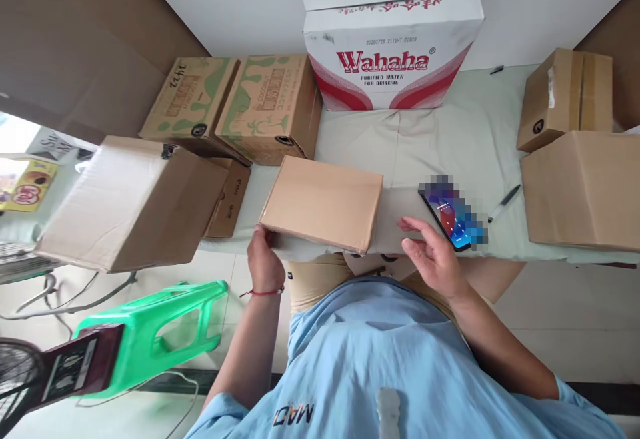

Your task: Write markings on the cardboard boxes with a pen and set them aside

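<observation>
Fingers of the left hand (265,262) grasp the near left corner of a plain cardboard box (323,202), the thumb at its side and the other fingertips hidden; those of the right hand (433,255) are loosely spread and hold nothing, between the plain cardboard box and a phone (445,215). The plain cardboard box is at the near edge of the cloth-covered table (400,139) and appears closed, its contents out of sight. Its long axis runs left to right, roughly along that edge, the right end slanting a little towards the person. Eight boxes can be counted at the table: this one; two green-printed cartons (270,102) towards the far left corner; one large box (135,192) at the near left corner, with one smaller box (233,199) just beside it; one red-and-white water carton (390,65) at the far edge; and two brown boxes (580,192) along the right edge. What they hold cannot be told. One phone lies screen up by the near edge, and one pen (505,203) lies to its right, slanting towards the far right corner
</observation>
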{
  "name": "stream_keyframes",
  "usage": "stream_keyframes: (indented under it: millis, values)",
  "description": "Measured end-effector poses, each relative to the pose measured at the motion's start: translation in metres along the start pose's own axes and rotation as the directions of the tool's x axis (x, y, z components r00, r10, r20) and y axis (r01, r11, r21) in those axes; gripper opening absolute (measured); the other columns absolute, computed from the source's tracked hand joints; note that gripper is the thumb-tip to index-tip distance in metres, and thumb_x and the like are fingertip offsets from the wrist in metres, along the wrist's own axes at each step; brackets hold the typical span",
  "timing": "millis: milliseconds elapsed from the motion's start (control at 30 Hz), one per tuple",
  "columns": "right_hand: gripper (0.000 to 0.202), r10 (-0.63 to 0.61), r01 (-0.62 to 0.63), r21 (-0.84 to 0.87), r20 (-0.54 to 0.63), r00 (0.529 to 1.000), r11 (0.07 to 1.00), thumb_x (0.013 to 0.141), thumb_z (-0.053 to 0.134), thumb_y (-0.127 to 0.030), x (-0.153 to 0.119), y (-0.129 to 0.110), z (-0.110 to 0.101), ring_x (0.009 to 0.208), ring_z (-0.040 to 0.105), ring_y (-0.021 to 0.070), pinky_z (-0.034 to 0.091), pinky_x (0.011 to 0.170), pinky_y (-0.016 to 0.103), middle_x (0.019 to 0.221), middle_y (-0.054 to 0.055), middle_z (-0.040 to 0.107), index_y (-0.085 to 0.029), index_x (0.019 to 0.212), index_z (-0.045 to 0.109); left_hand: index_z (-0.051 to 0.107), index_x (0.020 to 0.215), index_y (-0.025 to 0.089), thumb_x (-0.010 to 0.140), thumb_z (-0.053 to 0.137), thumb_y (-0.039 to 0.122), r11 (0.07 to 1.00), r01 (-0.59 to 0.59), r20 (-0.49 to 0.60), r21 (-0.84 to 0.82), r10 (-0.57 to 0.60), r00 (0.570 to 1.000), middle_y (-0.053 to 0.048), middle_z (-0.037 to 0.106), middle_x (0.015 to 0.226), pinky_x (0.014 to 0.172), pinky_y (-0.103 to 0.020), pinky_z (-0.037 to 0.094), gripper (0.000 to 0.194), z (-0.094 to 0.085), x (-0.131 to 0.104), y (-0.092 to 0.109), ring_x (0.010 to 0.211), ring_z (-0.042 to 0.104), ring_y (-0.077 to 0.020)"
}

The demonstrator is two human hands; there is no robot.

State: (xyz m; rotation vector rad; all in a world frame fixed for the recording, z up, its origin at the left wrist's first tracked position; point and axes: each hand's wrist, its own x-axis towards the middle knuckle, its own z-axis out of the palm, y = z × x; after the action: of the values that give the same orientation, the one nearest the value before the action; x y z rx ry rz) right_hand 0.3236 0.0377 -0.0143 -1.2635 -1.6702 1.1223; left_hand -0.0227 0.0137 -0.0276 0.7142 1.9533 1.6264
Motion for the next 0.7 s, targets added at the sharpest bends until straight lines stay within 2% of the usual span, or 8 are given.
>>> stream_keyframes:
  millis: [67,133,267,433,500,567,633,700]
  values:
    - [0.067,0.040,-0.051,0.155,0.071,0.997,0.987,0.109,0.063,-0.065,0.002,-0.013,0.019,0.141,0.071,0.0310,0.070,0.100,0.042,0.153,0.020,0.070,-0.021,0.158,0.057,0.075,0.105,0.022,0.097,0.066,0.072,1.000,0.006,0.083,-0.022,-0.004,0.997,-0.009,0.077,0.114,0.109,-0.039,0.054,0.052,0.007,-0.015,0.000,0.121,0.069,-0.0280]
    - [0.073,0.070,-0.075,0.213,0.028,0.997,0.974,0.107,0.063,-0.069,0.004,-0.018,0.032,0.144,0.069,0.0317,0.068,0.107,0.044,0.156,0.021,0.068,-0.020,0.160,0.055,0.079,0.116,0.023,0.092,0.076,0.069,0.997,-0.013,0.175,-0.073,0.026,0.984,-0.011,0.077,0.126,0.114,-0.041,0.054,0.051,0.012,-0.037,0.004,0.132,0.067,-0.0311]
    - [0.059,0.203,-0.155,0.356,-0.102,0.974,0.922,0.109,0.060,-0.067,0.000,-0.008,0.040,0.135,0.074,0.0302,0.065,0.112,0.050,0.144,0.015,0.077,-0.025,0.151,0.063,0.076,0.142,0.034,0.094,0.083,0.055,0.965,-0.151,0.346,-0.217,0.221,0.912,-0.011,0.065,0.159,0.122,-0.050,0.053,0.053,0.005,-0.072,0.025,0.158,0.053,-0.0368]
    - [0.045,0.298,-0.259,0.581,0.030,0.954,0.772,0.110,0.050,-0.063,-0.012,0.017,0.025,0.125,0.078,0.0291,0.070,0.097,0.055,0.138,0.008,0.081,-0.037,0.141,0.069,0.077,0.145,0.039,0.094,0.080,0.048,0.778,-0.611,0.405,-0.150,0.612,0.679,-0.009,0.076,0.145,0.128,-0.066,0.046,0.052,-0.001,-0.074,0.056,0.148,0.062,-0.0402]
    - [0.043,0.259,-0.248,0.601,0.070,0.963,0.760,0.111,0.046,-0.060,-0.013,0.023,0.019,0.128,0.076,0.0303,0.067,0.102,0.062,0.140,0.008,0.080,-0.037,0.139,0.070,0.074,0.147,0.038,0.095,0.077,0.044,0.680,-0.720,0.432,-0.138,0.695,0.574,-0.009,0.079,0.142,0.124,-0.066,0.048,0.053,0.004,-0.074,0.062,0.141,0.066,-0.0396]
    - [0.041,0.249,-0.239,0.629,0.074,0.966,0.740,0.110,0.046,-0.057,-0.012,0.027,0.015,0.129,0.075,0.0316,0.065,0.104,0.067,0.141,0.008,0.080,-0.036,0.135,0.071,0.070,0.151,0.036,0.096,0.074,0.043,0.632,-0.760,0.439,-0.153,0.732,0.521,-0.009,0.078,0.142,0.120,-0.064,0.051,0.056,0.013,-0.078,0.064,0.137,0.067,-0.0389]
    - [0.036,0.280,-0.244,0.680,0.059,0.958,0.691,0.108,0.051,-0.054,-0.012,0.031,0.015,0.128,0.076,0.0320,0.064,0.105,0.069,0.138,0.007,0.081,-0.036,0.131,0.073,0.067,0.151,0.037,0.097,0.071,0.049,0.642,-0.748,0.393,-0.170,0.740,0.546,-0.009,0.079,0.137,0.117,-0.063,0.053,0.056,0.023,-0.085,0.062,0.132,0.067,-0.0381]
    - [0.032,0.321,-0.251,0.722,0.043,0.946,0.644,0.105,0.056,-0.053,-0.013,0.033,0.016,0.123,0.078,0.0314,0.065,0.105,0.067,0.132,0.006,0.083,-0.036,0.126,0.074,0.065,0.148,0.038,0.098,0.066,0.063,0.685,-0.713,0.303,-0.151,0.719,0.626,-0.010,0.077,0.129,0.115,-0.063,0.054,0.056,0.029,-0.091,0.061,0.128,0.066,-0.0379]
